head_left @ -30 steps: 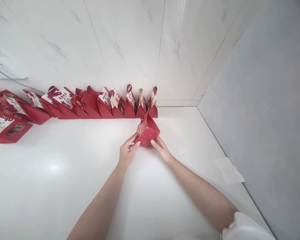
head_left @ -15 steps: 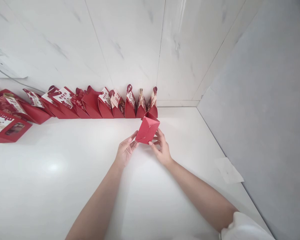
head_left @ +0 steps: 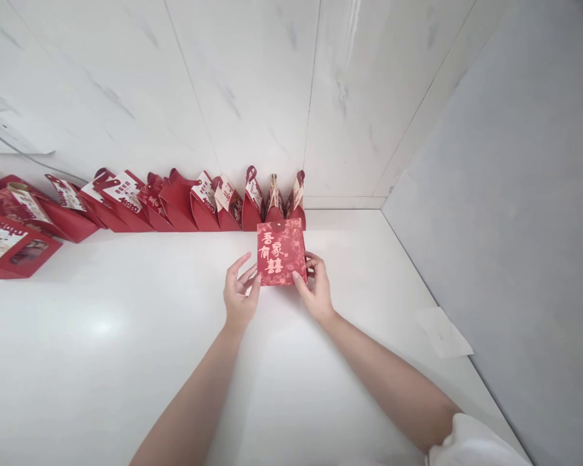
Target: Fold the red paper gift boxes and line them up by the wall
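One red box (head_left: 282, 252) is looking assembled, right hand (head_left: 315, 288) gripping at four o'clock, left hand (head_left: 240, 298) hanging wide at eight; finished-looking row (head_left: 179, 207) is standing toward ten, not yet joined.

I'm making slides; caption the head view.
Right hand holds a printed red box, left hand at its side, before a row of red boxes.

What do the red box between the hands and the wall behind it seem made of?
The red box looks like printed card, probably smooth: flat panel, straight edges. The wall seems glossy tile or stone panelling: grey veins, thin seams, pale reflections.
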Tool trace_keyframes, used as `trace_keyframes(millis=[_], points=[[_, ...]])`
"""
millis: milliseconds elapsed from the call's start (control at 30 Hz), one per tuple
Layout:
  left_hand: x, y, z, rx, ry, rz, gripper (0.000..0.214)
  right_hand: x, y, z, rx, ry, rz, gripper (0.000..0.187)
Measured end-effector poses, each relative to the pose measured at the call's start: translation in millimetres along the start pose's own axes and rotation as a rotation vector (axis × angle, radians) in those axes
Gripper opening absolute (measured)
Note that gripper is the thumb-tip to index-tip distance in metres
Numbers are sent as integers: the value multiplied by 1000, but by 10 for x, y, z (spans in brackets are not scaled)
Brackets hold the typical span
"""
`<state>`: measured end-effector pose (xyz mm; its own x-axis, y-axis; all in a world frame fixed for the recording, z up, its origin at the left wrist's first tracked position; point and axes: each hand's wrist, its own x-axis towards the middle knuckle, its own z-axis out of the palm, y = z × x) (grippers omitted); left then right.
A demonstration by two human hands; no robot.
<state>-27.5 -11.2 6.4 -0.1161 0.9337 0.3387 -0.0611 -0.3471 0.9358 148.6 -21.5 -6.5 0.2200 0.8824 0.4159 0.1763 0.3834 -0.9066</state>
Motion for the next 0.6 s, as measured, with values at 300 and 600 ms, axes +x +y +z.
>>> trace_keyframes(millis=[300, 600], points=[[65, -163, -61, 107, -5, -51, 68, -14, 59, 40, 141, -76, 58, 29], [174, -213, -187, 35, 423, -147, 33, -66, 191, 85, -215, -232, 152, 67]])
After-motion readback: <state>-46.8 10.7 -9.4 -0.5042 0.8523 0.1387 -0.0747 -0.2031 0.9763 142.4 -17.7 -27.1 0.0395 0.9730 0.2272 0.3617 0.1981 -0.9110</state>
